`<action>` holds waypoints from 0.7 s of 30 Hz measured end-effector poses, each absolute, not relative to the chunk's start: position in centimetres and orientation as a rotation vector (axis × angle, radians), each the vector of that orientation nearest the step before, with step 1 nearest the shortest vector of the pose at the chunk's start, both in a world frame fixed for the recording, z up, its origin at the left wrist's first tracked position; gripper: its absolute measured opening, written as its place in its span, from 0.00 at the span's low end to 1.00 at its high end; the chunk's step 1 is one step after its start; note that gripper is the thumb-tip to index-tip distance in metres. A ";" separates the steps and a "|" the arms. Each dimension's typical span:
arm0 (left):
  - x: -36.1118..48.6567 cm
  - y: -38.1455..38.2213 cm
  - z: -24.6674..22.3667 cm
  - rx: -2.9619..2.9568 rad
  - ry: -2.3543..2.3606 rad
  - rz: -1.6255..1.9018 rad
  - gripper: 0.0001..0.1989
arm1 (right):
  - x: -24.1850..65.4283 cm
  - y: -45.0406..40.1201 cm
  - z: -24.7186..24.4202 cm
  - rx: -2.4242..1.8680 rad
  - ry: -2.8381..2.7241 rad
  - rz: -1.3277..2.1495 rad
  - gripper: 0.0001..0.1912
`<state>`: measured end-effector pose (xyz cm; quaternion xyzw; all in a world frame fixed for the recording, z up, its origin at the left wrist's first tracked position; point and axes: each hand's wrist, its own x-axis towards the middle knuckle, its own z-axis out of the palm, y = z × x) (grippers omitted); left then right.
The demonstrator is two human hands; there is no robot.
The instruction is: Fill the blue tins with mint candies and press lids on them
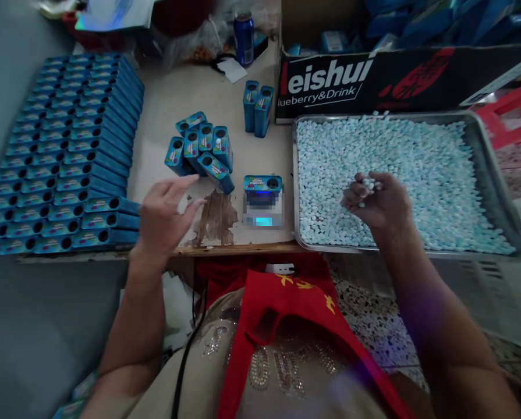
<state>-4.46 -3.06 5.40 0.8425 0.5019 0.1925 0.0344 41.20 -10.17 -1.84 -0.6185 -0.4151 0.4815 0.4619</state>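
My right hand [386, 203] is curled palm up around a few small pale blue and white candies [368, 184], above a metal tray [481, 131] filled with the same kind. My left hand [159, 218] hangs over the table by the left stack, thumb and fingers apart and nothing between them. Just beyond it stands a loose cluster of small blue boxes [205, 139] with round dark holes in their tops. Between my hands, one blue box [262, 184] sits on a small scale [263, 221] whose display glows blue; part of it is blurred.
Rows of blue boxes [79, 139] fill the left of the table [155, 99]. Two more boxes [257, 109] stand near the black carton [330, 81], which holds blue packs. A blue can [243, 39] and a plastic bag [203, 43] are at the back.
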 end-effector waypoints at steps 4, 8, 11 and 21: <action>-0.2 -2.1 3.8 2.578 1.306 0.720 0.22 | 41.2 -11.2 -2.5 -1.505 -1.190 0.998 0.28; 2.4 -1.7 3.2 2.532 1.252 0.641 0.32 | 40.6 -10.7 -3.9 -1.427 -1.114 1.024 0.27; 3.8 -1.4 2.4 2.481 1.190 0.619 0.37 | 40.0 -9.5 -4.0 -1.298 -0.846 1.131 0.15; 11.0 0.4 3.4 2.375 0.904 0.839 0.21 | 35.3 -5.2 1.1 -0.714 -0.332 1.198 0.08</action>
